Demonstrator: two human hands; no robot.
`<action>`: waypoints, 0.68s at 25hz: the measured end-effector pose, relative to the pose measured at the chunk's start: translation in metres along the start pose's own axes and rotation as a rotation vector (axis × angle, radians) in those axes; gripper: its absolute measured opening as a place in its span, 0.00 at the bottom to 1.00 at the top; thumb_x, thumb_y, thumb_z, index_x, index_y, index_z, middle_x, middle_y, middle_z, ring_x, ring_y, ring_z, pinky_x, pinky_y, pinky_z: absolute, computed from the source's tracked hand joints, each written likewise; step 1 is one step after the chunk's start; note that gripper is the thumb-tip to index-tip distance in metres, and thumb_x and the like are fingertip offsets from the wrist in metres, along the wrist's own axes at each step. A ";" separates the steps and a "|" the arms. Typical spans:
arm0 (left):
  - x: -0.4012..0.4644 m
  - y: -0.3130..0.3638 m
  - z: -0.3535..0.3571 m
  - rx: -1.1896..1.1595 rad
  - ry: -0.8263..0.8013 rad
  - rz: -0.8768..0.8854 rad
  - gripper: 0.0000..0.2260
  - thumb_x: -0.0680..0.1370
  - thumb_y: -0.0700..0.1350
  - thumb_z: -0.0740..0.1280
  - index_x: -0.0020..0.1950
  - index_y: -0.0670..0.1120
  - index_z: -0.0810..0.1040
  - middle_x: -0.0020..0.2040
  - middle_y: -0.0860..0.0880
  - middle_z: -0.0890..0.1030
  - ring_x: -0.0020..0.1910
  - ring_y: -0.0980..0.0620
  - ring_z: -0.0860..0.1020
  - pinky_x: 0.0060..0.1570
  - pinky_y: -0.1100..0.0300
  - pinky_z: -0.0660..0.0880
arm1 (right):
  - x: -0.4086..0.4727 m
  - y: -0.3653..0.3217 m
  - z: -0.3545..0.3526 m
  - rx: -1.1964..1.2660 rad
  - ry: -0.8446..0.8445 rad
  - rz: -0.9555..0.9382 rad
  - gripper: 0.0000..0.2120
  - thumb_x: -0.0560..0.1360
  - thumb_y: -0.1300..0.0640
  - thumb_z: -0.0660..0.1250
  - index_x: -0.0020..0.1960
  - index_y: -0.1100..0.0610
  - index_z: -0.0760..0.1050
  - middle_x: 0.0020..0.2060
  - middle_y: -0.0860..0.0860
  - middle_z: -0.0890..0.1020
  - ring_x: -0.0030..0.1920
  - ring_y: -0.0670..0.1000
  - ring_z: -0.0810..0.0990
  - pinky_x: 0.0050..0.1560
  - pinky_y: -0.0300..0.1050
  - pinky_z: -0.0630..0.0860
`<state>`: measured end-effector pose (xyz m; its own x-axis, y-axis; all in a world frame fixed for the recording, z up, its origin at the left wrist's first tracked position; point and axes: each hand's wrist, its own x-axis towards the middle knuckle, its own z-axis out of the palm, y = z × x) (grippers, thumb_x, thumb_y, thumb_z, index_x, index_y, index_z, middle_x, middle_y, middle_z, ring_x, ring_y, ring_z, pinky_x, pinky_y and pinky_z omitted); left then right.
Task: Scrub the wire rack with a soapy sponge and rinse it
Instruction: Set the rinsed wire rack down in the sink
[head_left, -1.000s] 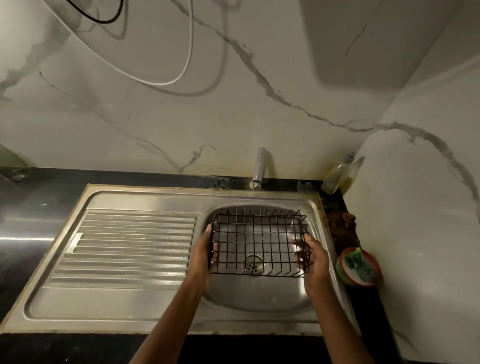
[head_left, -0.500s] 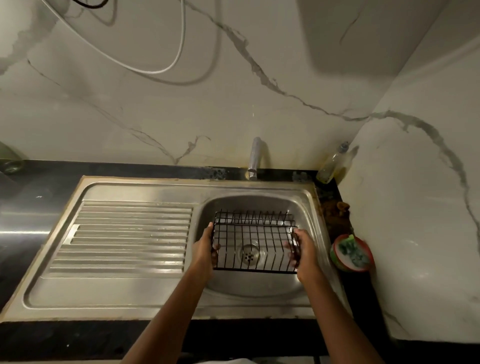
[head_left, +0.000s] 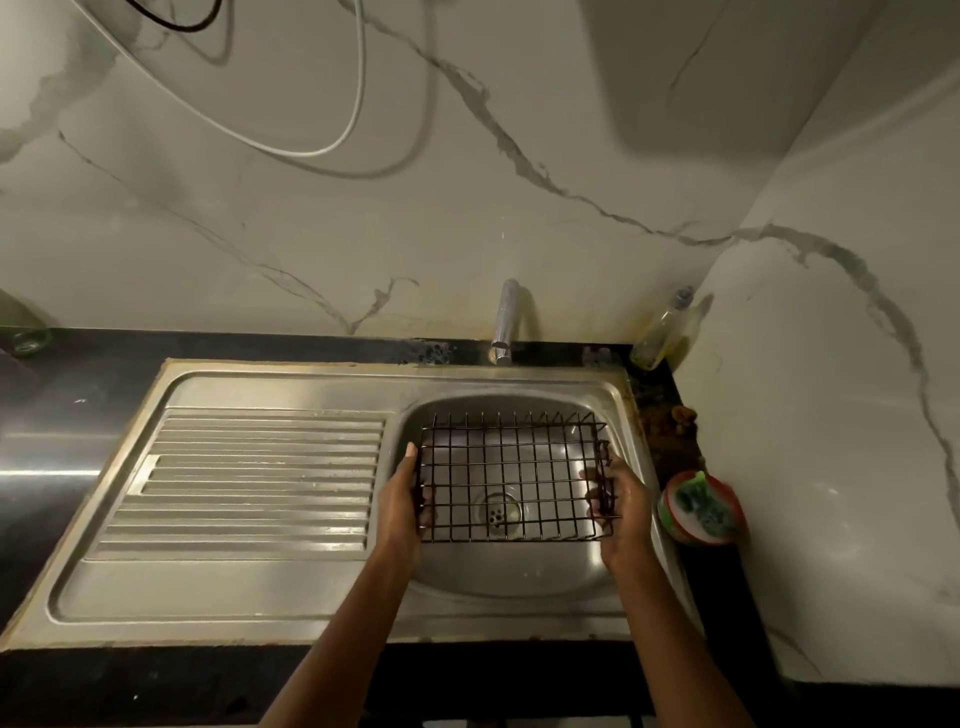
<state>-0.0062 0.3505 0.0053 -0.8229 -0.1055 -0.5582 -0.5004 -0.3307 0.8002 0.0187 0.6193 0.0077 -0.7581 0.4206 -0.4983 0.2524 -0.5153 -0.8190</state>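
Both hands grasp the rack (head_left: 511, 475) lower centre, left hand (head_left: 402, 501) and right hand (head_left: 621, 506) at its short ends, holding it level over the sink (head_left: 519, 571) so drips likely fall inside; sponge (head_left: 704, 506) waits right.

The wire rack (head_left: 511, 475) is showing as thin black-coated metal. The sink (head_left: 270, 597) is gleaming in brushed stainless steel, its drainboard ridged. The tap (head_left: 506, 319) is shining like polished chrome. The wall (head_left: 311, 234) is looking like smooth, veined marble, the countertop (head_left: 62, 374) glossy black stone.
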 end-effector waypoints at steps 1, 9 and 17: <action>0.003 -0.003 -0.003 0.016 0.008 -0.004 0.20 0.81 0.64 0.63 0.48 0.50 0.85 0.32 0.51 0.74 0.28 0.55 0.67 0.29 0.59 0.63 | 0.002 0.002 -0.002 -0.018 0.010 0.008 0.15 0.74 0.53 0.66 0.58 0.56 0.79 0.40 0.57 0.82 0.27 0.46 0.71 0.21 0.36 0.63; 0.003 -0.014 -0.003 0.123 0.022 -0.082 0.17 0.82 0.58 0.64 0.50 0.45 0.82 0.33 0.50 0.76 0.28 0.55 0.69 0.29 0.60 0.66 | 0.010 0.018 -0.012 -0.076 0.110 0.149 0.11 0.75 0.54 0.65 0.55 0.57 0.80 0.38 0.55 0.81 0.27 0.48 0.71 0.21 0.36 0.62; -0.003 -0.020 -0.006 0.162 0.004 -0.078 0.14 0.86 0.46 0.58 0.67 0.56 0.80 0.35 0.51 0.77 0.28 0.57 0.69 0.28 0.63 0.66 | 0.007 0.024 -0.023 -0.115 0.128 0.276 0.10 0.76 0.51 0.63 0.49 0.57 0.76 0.38 0.57 0.83 0.26 0.48 0.71 0.21 0.34 0.62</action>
<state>0.0082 0.3516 -0.0099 -0.7790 -0.0890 -0.6207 -0.5998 -0.1828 0.7790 0.0335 0.6273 -0.0222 -0.5716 0.3707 -0.7320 0.5099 -0.5384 -0.6709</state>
